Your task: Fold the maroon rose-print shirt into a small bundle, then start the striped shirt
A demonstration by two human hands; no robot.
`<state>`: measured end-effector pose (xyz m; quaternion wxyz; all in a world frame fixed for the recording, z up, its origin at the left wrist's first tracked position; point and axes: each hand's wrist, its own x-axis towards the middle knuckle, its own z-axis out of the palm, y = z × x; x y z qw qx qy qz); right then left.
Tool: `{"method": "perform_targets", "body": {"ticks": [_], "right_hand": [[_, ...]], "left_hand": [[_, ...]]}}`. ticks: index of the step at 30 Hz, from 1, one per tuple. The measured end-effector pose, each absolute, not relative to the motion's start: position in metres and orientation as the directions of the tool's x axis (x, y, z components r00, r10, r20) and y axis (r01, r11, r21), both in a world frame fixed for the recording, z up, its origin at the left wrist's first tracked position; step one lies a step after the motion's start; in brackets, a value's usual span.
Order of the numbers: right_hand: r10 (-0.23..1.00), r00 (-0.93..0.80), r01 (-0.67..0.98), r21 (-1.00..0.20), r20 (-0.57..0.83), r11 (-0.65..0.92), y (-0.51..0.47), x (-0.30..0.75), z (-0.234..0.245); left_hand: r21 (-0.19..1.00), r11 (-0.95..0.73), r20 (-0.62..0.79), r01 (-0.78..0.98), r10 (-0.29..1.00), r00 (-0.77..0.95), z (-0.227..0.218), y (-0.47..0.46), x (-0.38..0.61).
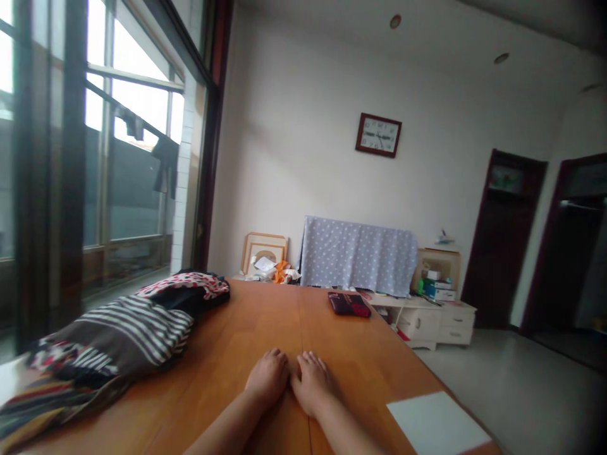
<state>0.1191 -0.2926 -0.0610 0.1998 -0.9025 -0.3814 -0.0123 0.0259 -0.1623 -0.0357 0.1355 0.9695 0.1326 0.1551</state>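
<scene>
My left hand [268,377] rests palm down on the wooden table [256,322], with no object showing in it. Beside it lies my right hand [313,382], also palm down, its thumb close to the left hand. The fingers of both lie on the tabletop, slightly bent. To the left spreads a heap of clothes [130,328], with striped, dark and red-patterned cloth. A dark folded cloth item [349,304] with reddish marks lies farther off, near the table's far right corner. At the right edge is a flat pale sheet [437,422].
Beyond the table, a spotted grey cloth [358,256] covers something wide on a white cabinet [427,323]. Framed pictures [264,249] lean on the wall by a jumble of items. A large window [128,139] is at left; dark doorways [505,240] are at right.
</scene>
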Motion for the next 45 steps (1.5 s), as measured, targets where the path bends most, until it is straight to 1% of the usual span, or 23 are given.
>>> {"method": "perform_targets", "body": {"ticks": [6,11,15,18,22,24,27,31,37,40,45], "right_hand": [[0.7,0.691,0.717,-0.291,0.179,-0.633,-0.29,0.124,-0.074],[0.716,0.669,0.739,-0.283,0.199,-0.612,-0.292,0.128,-0.083],[0.722,0.668,0.74,-0.267,0.183,-0.617,-0.287,0.139,-0.096],[0.721,0.658,0.75,-0.274,0.219,-0.601,-0.283,0.147,-0.104],[0.729,0.652,0.756,-0.257,0.21,-0.602,-0.285,0.148,-0.106],[0.731,0.64,0.767,-0.239,0.235,-0.595,-0.288,0.147,-0.106],[0.74,0.623,0.782,-0.224,0.254,-0.582,-0.29,0.147,-0.108],[0.738,0.628,0.778,-0.235,0.248,-0.583,-0.288,0.153,-0.114],[0.738,0.63,0.776,-0.224,0.242,-0.589,-0.286,0.158,-0.12],[0.735,0.63,0.777,-0.209,0.25,-0.594,-0.285,0.158,-0.12],[0.738,0.624,0.781,-0.21,0.255,-0.588,-0.286,0.157,-0.117]], "left_hand": [[0.319,-0.901,0.218,0.295,0.372,0.902,-0.032,-0.164,-0.009],[0.319,-0.875,0.207,0.363,0.438,0.875,-0.031,-0.158,-0.044],[0.318,-0.851,0.19,0.417,0.488,0.852,-0.027,-0.151,-0.07],[0.315,-0.834,0.175,0.453,0.52,0.836,-0.023,-0.146,-0.087],[0.319,-0.816,0.174,0.481,0.55,0.817,-0.02,-0.137,-0.107],[0.329,-0.799,0.183,0.504,0.578,0.795,-0.019,-0.129,-0.115],[0.35,-0.763,0.222,0.544,0.632,0.743,-0.016,-0.111,-0.126],[0.374,-0.714,0.322,0.592,0.699,0.639,-0.006,-0.083,-0.14],[0.416,-0.569,0.445,0.709,0.808,0.387,0.012,-0.036,-0.161],[0.424,-0.479,0.442,0.769,0.85,0.285,0.012,-0.014,-0.167],[0.393,-0.422,0.344,0.817,0.891,0.295,0.003,0.01,-0.172]]}}
